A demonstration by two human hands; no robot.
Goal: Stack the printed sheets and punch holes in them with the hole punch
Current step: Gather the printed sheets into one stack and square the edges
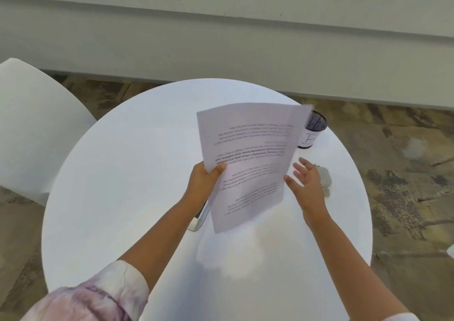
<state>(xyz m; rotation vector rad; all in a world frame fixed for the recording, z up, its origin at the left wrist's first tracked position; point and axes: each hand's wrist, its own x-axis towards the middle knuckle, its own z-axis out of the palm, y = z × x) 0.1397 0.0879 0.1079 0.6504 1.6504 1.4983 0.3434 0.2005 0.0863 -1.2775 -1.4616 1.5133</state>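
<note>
My left hand (204,180) grips the printed sheets (248,158) at their left edge, thumb on top, and holds them lifted above the round white table (127,178). The text on them reads upside down to me. My right hand (307,180) hovers beside the sheets' right edge with its fingers spread, holding nothing. A grey object (324,177), possibly the hole punch, lies on the table partly hidden behind my right hand.
A black mesh cup (312,130) with a white label stands at the table's far right, partly behind the sheets. A phone-like flat object (199,219) peeks out under the sheets. A white chair (32,124) stands at the left. A grey wall runs behind.
</note>
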